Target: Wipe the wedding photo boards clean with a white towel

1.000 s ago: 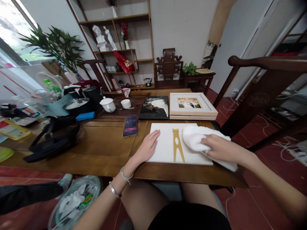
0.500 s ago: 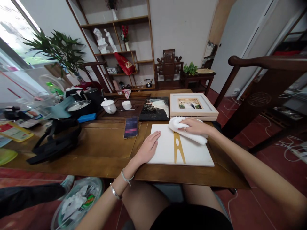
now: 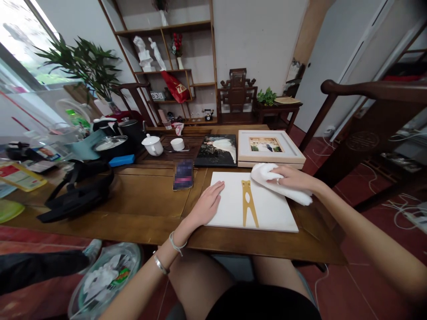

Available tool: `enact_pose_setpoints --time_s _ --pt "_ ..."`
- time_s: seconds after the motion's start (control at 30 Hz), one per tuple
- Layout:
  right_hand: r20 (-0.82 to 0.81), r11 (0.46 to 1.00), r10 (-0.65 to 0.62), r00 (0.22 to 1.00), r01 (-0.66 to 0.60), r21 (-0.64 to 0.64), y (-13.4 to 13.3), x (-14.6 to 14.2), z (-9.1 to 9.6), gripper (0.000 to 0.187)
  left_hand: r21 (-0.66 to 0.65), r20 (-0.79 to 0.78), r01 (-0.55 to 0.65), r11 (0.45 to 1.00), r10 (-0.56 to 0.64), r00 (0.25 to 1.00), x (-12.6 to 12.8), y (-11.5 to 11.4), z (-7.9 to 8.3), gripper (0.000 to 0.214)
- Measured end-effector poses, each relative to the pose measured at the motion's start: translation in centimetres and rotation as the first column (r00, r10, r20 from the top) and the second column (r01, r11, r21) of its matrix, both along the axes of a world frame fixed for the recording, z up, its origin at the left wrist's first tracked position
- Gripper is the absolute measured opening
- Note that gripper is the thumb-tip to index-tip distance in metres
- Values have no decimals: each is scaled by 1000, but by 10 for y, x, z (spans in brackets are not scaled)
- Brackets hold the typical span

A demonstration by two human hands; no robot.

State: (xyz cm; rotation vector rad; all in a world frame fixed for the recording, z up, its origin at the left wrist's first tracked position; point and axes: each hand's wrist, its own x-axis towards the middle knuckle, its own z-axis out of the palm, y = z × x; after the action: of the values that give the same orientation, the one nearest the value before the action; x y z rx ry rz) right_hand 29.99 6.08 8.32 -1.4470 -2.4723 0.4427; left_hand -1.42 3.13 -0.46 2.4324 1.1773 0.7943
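A white rectangular panel [image 3: 230,209] lies flat near the table's front edge, with a gold-brown, two-legged strip [image 3: 247,200] on it. My left hand [image 3: 207,202] rests flat on the panel's left edge, its fingers stretched out. At the panel's far right corner, my right hand [image 3: 290,178] grips a bunched white cloth [image 3: 267,175]. Part of the cloth hangs past the panel's right edge. Whatever lies under the cloth is hidden.
Behind the panel are a framed photo [image 3: 271,158] and a dark picture [image 3: 216,151]. A phone [image 3: 183,174] and a black strapped item [image 3: 76,191] lie to the left. A teapot [image 3: 152,145] and a white cup [image 3: 177,144] stand further back. A wooden chair [image 3: 360,138] is at right.
My right hand has moved right with the cloth, uncovering the top of the gold-brown strip. My left hand stays on the panel. The view has shifted slightly.
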Motion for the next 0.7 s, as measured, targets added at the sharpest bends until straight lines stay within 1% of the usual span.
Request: enact_pose_setpoints --time_s 0.07,0.17,0.37,0.5,0.6,0.7 --pt "16 995 85 996 -84 -53 8 -16 5 31 0 5 2 1000 -2 1000 0 0 0 42" --pt "24 979 178 984 -175 -99 21 -43 9 27 -1 14 4 1000 -4 1000 0 1 0 42" --pt "41 951 287 957 -279 -136 49 -102 11 26 6 9 -5 1000 5 1000 0 2 -2 42" --pt "72 934 344 936 -333 -129 58 -136 14 25 -16 -9 -24 1000 24 1000 1 1 2 42" --pt "106 928 363 926 -349 -131 58 -142 18 25 -26 -15 -23 999 23 1000 1 0 5 42" --pt "136 930 358 924 -341 -135 55 -124 21 25 -26 -11 -13 1000 13 1000 1 0 5 42"
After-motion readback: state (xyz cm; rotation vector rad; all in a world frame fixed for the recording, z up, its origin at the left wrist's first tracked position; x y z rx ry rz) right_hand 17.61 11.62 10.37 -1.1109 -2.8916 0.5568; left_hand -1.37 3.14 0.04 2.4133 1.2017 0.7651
